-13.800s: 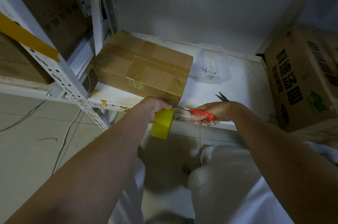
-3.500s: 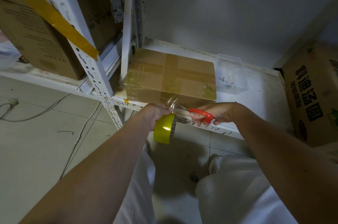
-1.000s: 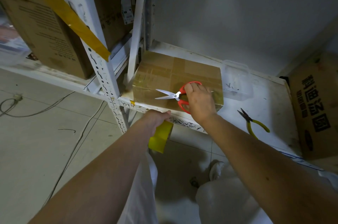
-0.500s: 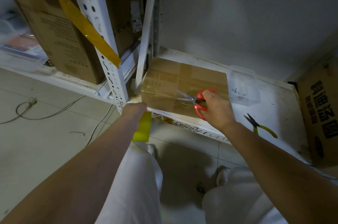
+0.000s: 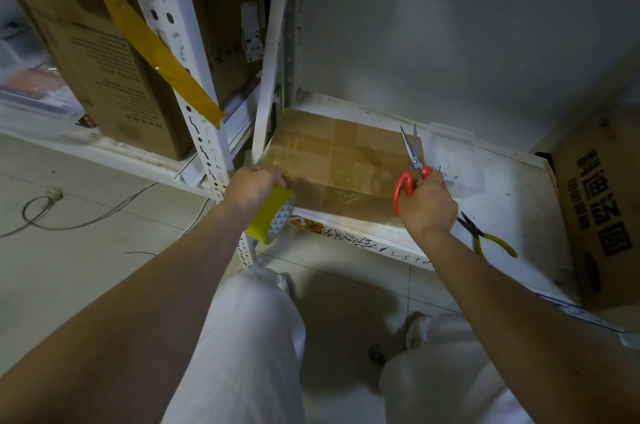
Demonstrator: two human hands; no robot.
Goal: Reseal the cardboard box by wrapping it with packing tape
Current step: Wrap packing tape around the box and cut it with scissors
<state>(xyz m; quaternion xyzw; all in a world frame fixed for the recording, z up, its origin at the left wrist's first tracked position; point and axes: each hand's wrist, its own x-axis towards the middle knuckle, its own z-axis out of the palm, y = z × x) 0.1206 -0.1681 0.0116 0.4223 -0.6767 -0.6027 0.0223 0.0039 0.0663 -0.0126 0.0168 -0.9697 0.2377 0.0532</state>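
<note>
Left hand: our left hand (image 5: 254, 186) curls around the yellow roll of packing tape (image 5: 272, 214), fingers wrapped over its top edge, holding it just off the front left corner of the box.
Right hand: our right hand (image 5: 427, 207) grips the red-handled scissors (image 5: 408, 170), fingers closed through and around the handle loops; the steel blades are slightly parted and point up and away from us.
Box: the flat brown cardboard box wrapped in glossy clear tape (image 5: 341, 163) lies on the white metal shelf (image 5: 512, 208), in its back left corner by the upright post, with its long axis running left to right along the shelf.
Tape roll: it stands on edge, tilted, with a pattern of small triangles on its inner core facing right.
Writing: the large brown carton on the right (image 5: 602, 201) carries bold black characters in a column, which we cannot read with certainty; the brown cartons on the left rack (image 5: 104, 70) bear printed lines too small to make out.
Beside the box: a clear plastic container (image 5: 457, 156) sits touching or just beside its right end, and yellow-handled pliers (image 5: 488, 238) lie on the shelf near our right wrist.
</note>
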